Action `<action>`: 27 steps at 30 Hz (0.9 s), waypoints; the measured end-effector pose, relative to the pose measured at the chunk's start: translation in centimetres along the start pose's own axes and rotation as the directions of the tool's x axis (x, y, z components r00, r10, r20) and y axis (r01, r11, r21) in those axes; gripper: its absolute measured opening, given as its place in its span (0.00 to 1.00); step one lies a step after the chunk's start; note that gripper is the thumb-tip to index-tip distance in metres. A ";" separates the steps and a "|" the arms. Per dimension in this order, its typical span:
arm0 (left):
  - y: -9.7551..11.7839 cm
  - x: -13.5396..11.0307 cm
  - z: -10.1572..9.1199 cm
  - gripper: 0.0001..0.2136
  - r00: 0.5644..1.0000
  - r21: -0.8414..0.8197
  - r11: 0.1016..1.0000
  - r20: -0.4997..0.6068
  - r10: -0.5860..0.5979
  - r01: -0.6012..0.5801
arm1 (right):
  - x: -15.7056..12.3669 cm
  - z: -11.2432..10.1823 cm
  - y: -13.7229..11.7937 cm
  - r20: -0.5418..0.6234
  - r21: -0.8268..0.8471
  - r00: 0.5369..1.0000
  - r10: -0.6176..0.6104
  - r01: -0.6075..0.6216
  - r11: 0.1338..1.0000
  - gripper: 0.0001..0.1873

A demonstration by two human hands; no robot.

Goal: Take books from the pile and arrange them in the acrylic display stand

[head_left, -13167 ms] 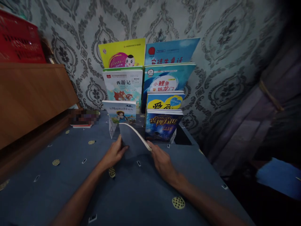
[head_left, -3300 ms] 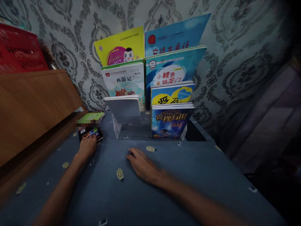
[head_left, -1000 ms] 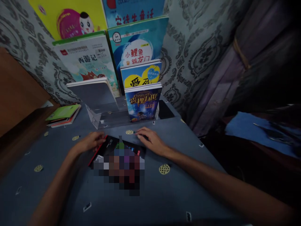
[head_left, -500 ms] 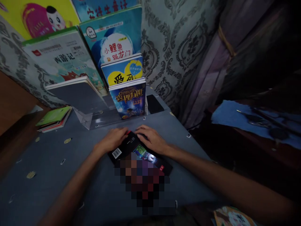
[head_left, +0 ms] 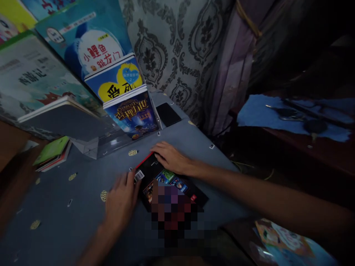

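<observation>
A black book with a red edge (head_left: pixel 163 177) lies flat on the blue patterned tablecloth (head_left: pixel 69 207). My left hand (head_left: pixel 120 201) rests flat at the book's near left corner, fingers spread and touching its edge. My right hand (head_left: pixel 170 157) lies on the book's far corner, fingers bent over the cover. Behind them a clear tiered stand (head_left: pixel 97 146) holds several picture books, the front one dark blue (head_left: pixel 133 114). A grey-covered book (head_left: pixel 63 120) leans in the stand's left slot.
A small stack of thin books with a green one on top (head_left: pixel 51 151) lies at the left. A black phone (head_left: pixel 168 113) lies beside the stand. Patterned wallpaper and a tied curtain (head_left: pixel 235 55) stand behind. Blue cloth (head_left: pixel 277 114) covers a dark surface at the right.
The view has swung right and tilted. My left hand slid from the book's far end back to its near left corner. The black book turned slightly; my right hand stays on its far corner.
</observation>
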State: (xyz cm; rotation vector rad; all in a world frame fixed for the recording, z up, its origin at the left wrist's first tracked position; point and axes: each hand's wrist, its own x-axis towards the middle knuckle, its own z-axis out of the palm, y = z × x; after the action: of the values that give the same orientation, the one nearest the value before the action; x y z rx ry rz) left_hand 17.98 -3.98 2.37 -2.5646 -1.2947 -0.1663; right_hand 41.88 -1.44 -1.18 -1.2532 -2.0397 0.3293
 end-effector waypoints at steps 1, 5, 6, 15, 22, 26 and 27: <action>0.0 -1.2 0.2 0.12 1.000 -0.021 1.000 -0.008 0.007 -0.008 | 0.0 0.0 -0.1 0.009 -0.003 1.000 -0.001 0.001 1.000 0.14; 0.5 -2.8 1.1 0.14 0.999 -0.086 0.996 -0.049 0.023 -0.028 | -0.1 0.0 -0.4 0.050 -0.077 0.999 0.020 -0.016 0.997 0.17; 0.7 -2.6 1.3 0.15 0.998 -0.097 0.995 -0.059 0.030 -0.035 | -0.1 0.0 -0.4 0.055 -0.107 0.998 0.031 -0.025 0.994 0.18; 0.4 1.9 1.8 0.13 0.997 -0.059 0.996 -0.035 0.067 -0.069 | 0.5 -0.3 0.7 0.005 -0.296 0.988 0.152 -0.144 0.944 0.18; 0.3 3.1 2.4 0.10 0.993 -0.084 0.995 -0.110 0.048 -0.058 | 0.4 0.5 -3.4 0.145 -0.221 0.977 -0.155 0.185 0.958 0.20; 0.0 2.2 3.0 0.12 0.990 -0.181 0.980 -0.128 0.062 -0.085 | 0.3 1.8 -4.3 0.195 -0.130 0.964 -0.182 0.210 0.969 0.25; -0.1 2.0 3.0 0.13 0.990 -0.195 0.977 -0.126 0.060 -0.084 | 0.3 2.0 -4.2 0.204 -0.115 0.962 -0.181 0.207 0.972 0.26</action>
State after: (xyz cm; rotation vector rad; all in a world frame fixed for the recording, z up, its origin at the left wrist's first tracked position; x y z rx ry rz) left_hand 19.03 -1.51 -0.08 -2.7150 -1.1932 -0.4504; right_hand 37.64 -3.01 -0.18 -1.1234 -2.3650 0.2295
